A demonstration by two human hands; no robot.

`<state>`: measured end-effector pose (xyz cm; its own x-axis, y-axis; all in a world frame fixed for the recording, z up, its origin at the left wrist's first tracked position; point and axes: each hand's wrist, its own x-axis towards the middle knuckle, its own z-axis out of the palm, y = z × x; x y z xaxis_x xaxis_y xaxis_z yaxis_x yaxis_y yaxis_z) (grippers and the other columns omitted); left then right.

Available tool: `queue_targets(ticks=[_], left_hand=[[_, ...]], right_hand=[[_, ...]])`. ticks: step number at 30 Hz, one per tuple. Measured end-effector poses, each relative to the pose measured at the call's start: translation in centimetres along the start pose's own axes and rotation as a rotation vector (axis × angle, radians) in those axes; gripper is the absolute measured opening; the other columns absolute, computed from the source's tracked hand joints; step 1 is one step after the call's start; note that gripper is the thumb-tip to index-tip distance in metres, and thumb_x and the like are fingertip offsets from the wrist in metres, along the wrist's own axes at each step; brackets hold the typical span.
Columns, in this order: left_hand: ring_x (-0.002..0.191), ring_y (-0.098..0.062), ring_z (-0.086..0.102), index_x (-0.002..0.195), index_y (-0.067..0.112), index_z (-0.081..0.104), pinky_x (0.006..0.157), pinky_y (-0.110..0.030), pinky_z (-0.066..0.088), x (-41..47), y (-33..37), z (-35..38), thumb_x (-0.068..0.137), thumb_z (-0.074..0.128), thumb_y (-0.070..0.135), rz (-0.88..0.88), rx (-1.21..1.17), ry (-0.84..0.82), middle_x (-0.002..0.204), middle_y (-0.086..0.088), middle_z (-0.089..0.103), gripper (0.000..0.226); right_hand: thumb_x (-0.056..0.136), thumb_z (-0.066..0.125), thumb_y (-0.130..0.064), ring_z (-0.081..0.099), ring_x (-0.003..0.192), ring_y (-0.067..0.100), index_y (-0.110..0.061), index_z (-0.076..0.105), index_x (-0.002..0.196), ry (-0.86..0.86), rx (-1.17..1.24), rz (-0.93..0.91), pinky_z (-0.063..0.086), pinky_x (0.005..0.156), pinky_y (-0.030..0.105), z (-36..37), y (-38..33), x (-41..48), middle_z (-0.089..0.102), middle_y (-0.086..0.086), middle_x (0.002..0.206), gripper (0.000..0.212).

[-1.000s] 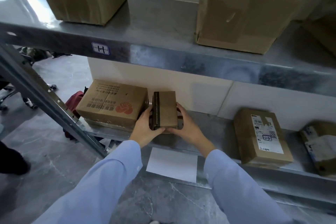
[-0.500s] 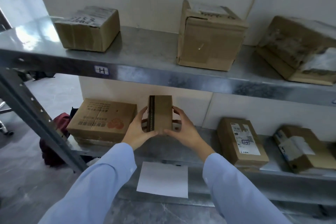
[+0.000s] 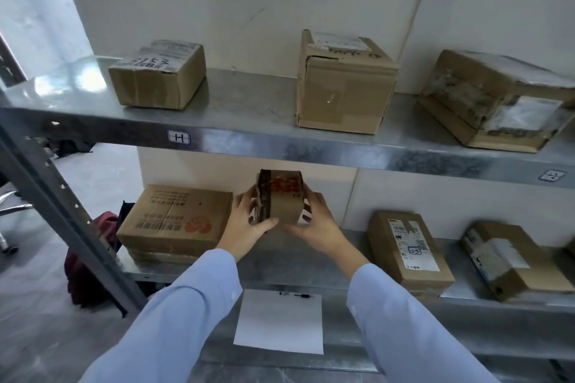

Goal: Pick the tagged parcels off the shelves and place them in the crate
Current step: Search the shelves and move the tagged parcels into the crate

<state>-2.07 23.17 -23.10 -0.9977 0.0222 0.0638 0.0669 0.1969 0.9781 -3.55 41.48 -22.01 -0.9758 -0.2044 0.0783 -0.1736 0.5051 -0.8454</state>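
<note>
Centre frame, your left hand point(image 3: 249, 225) and right hand point(image 3: 319, 225), fingers clamped on its sides, now tip the small parcel point(image 3: 283, 196) off the lower shelf point(image 3: 354, 239); probably tag-checking before crating.

A parcel storeroom: metal shelving point(image 3: 311, 149) holding labelled cardboard boxes point(image 3: 345, 84).

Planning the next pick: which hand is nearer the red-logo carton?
Left. The left hand holds the small box just right of the carton; the right hand is on the box's far side.
</note>
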Motion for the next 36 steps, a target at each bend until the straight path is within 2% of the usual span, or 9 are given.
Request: queue_targets(ticks=[4, 7, 11, 13, 17, 20, 23, 27, 36], left_hand=[[0.13, -0.011, 0.04, 0.147, 0.03, 0.035, 0.11, -0.034, 0.036, -0.1, 0.1, -0.1, 0.075, 0.074, 0.037, 0.002, 0.037, 0.027, 0.145, 0.005, 0.036, 0.082], [0.13, -0.012, 0.042, 0.145, 0.03, 0.038, 0.112, -0.039, 0.036, -0.2, -0.2, -0.1, 0.085, 0.075, 0.028, -0.01, 0.05, 0.028, 0.142, 0.007, 0.046, 0.07], [0.124, -0.014, 0.05, 0.136, 0.026, 0.041, 0.089, -0.012, 0.04, -0.5, -0.3, 0.1, 0.086, 0.074, 0.019, -0.041, 0.002, 0.039, 0.13, 0.009, 0.052, 0.061], [0.125, -0.016, 0.049, 0.135, 0.028, 0.039, 0.087, -0.009, 0.042, -0.6, -0.3, 0.2, 0.085, 0.074, 0.014, -0.045, -0.041, 0.041, 0.132, 0.01, 0.05, 0.063], [0.126, -0.017, 0.047, 0.147, 0.027, 0.032, 0.106, -0.03, 0.042, -0.9, -0.4, 0.5, 0.083, 0.076, 0.015, -0.034, -0.044, 0.067, 0.134, 0.007, 0.038, 0.078], [0.123, -0.018, 0.049, 0.144, 0.028, 0.037, 0.102, -0.024, 0.044, -1.0, -0.2, 0.7, 0.082, 0.077, 0.016, -0.002, -0.002, 0.083, 0.131, 0.003, 0.036, 0.075], [0.12, -0.013, 0.05, 0.14, 0.028, 0.041, 0.098, -0.021, 0.049, -1.1, -0.2, 0.8, 0.079, 0.08, 0.014, 0.047, 0.026, 0.108, 0.132, 0.0, 0.038, 0.074], [0.119, -0.004, 0.047, 0.141, 0.024, 0.04, 0.083, -0.005, 0.047, -1.3, 0.1, 0.9, 0.077, 0.081, 0.013, 0.081, 0.024, 0.119, 0.136, 0.003, 0.04, 0.077], [0.122, -0.006, 0.049, 0.14, 0.026, 0.041, 0.096, -0.025, 0.052, -1.1, 0.3, 1.1, 0.075, 0.083, 0.013, 0.109, 0.007, 0.116, 0.138, 0.005, 0.047, 0.078]], right_hand=[[0.078, 0.081, -0.036, 0.048, 0.114, 0.008, -0.037, 0.031, 0.144, 0.024, -0.007, -0.015, 0.046, 0.092, 0.027, -0.1, -0.3, -0.3, 0.045, -0.014, 0.128, 0.084], [0.078, 0.082, -0.032, 0.05, 0.115, 0.009, -0.031, 0.035, 0.139, 0.03, 0.032, 0.01, 0.052, 0.094, 0.035, -0.1, -0.2, -0.6, 0.046, -0.02, 0.122, 0.078], [0.077, 0.083, -0.031, 0.051, 0.122, 0.014, -0.019, 0.036, 0.137, 0.024, 0.066, 0.033, 0.052, 0.099, 0.036, 0.1, 0.1, -0.7, 0.047, -0.014, 0.126, 0.077], [0.076, 0.084, -0.029, 0.051, 0.121, 0.015, -0.02, 0.035, 0.135, 0.024, 0.093, 0.043, 0.051, 0.1, 0.034, 0.3, 0.2, -0.9, 0.047, -0.011, 0.128, 0.077], [0.074, 0.085, -0.03, 0.052, 0.121, 0.015, -0.022, 0.029, 0.146, 0.054, 0.14, 0.047, 0.051, 0.099, 0.029, 0.7, 0.4, -1.1, 0.044, -0.001, 0.137, 0.091], [0.077, 0.083, -0.031, 0.05, 0.112, 0.005, -0.022, 0.034, 0.145, 0.063, 0.137, 0.03, 0.05, 0.088, 0.013, 0.6, 0.1, -1.4, 0.037, -0.003, 0.135, 0.085], [0.079, 0.082, -0.025, 0.048, 0.117, 0.008, -0.02, 0.038, 0.139, 0.081, 0.17, 0.007, 0.051, 0.084, 0.011, 0.5, 0.1, -1.4, 0.036, -0.003, 0.137, 0.075], [0.081, 0.08, -0.018, 0.044, 0.123, 0.008, -0.018, 0.035, 0.138, 0.068, 0.232, 0.018, 0.049, 0.077, 0.006, 0.4, 0.0, -1.4, 0.041, -0.01, 0.137, 0.073], [0.081, 0.08, -0.018, 0.043, 0.126, 0.007, -0.024, 0.034, 0.136, 0.091, 0.238, 0.004, 0.048, 0.081, 0.005, 0.5, 0.3, -1.2, 0.042, -0.014, 0.134, 0.071]])
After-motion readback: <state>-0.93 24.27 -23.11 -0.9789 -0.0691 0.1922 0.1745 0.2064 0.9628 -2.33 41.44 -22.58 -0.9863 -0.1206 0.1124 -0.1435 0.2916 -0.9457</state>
